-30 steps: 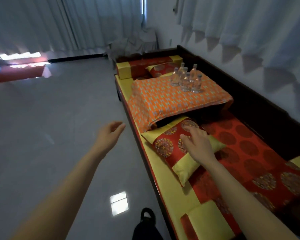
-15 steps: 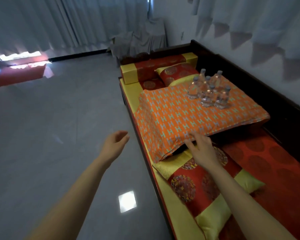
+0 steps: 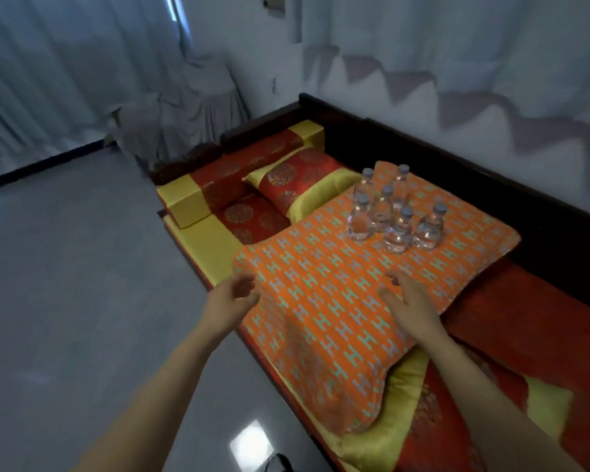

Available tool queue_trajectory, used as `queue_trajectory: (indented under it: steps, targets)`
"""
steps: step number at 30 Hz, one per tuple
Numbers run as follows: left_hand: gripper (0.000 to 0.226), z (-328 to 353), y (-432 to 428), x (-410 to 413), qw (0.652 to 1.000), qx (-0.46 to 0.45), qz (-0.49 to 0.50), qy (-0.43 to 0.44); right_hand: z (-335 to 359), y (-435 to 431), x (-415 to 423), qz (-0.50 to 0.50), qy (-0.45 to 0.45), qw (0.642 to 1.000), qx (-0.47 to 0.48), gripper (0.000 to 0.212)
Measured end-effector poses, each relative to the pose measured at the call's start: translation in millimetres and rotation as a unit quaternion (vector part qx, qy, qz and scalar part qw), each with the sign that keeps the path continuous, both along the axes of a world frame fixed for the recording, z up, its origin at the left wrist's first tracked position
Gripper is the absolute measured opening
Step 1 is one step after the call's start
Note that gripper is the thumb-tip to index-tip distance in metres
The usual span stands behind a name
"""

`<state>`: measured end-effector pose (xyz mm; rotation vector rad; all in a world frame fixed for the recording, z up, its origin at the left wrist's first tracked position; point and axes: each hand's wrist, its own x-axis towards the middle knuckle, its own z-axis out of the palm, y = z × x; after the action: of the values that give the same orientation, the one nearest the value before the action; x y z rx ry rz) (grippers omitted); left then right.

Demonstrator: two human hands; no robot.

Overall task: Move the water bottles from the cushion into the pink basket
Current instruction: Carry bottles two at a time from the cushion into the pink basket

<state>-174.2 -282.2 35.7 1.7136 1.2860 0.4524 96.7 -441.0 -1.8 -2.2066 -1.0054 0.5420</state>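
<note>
Several clear water bottles [image 3: 394,214] with pale caps stand upright in a cluster on the far part of a large orange patterned cushion [image 3: 324,311]. My left hand [image 3: 232,298] hovers at the cushion's near left corner, fingers apart and holding nothing. My right hand [image 3: 409,304] is spread open over the middle of the cushion, well short of the bottles. No pink basket is in view.
The cushion lies on a dark wooden daybed [image 3: 491,172] with red and yellow pillows [image 3: 297,185] at its head and another [image 3: 423,413] under the cushion's near end. Grey floor [image 3: 82,301] lies to the left. White curtains hang behind.
The view has moved closer to the cushion and bottles. Both hands have come forward: the left from over the floor to the cushion's corner, the right from the cushion's edge onto its top.
</note>
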Motion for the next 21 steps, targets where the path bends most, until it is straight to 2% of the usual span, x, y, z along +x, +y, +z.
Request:
queue_trajectory:
  steps: [3,9,12,19,21]
  targets:
    - [0.038,-4,57,23,0.998,-0.008,-0.055,0.025,-2,31,7,-0.061,0.032,0.998,0.007,0.05]
    - [0.043,-14,121,92,0.987,-0.043,-0.157,0.012,-9,61,30,-0.162,0.047,0.986,0.005,0.054]
    - [0.056,-21,146,125,0.982,-0.05,-0.184,-0.001,-17,74,48,-0.194,0.042,0.98,0.006,0.053]
    - [0.051,-38,199,197,0.97,-0.033,-0.24,0.025,-34,110,99,-0.225,0.003,0.974,-0.003,0.058]
    - [0.049,-40,219,216,0.963,-0.025,-0.266,0.034,-34,126,116,-0.246,0.02,0.969,-0.001,0.061]
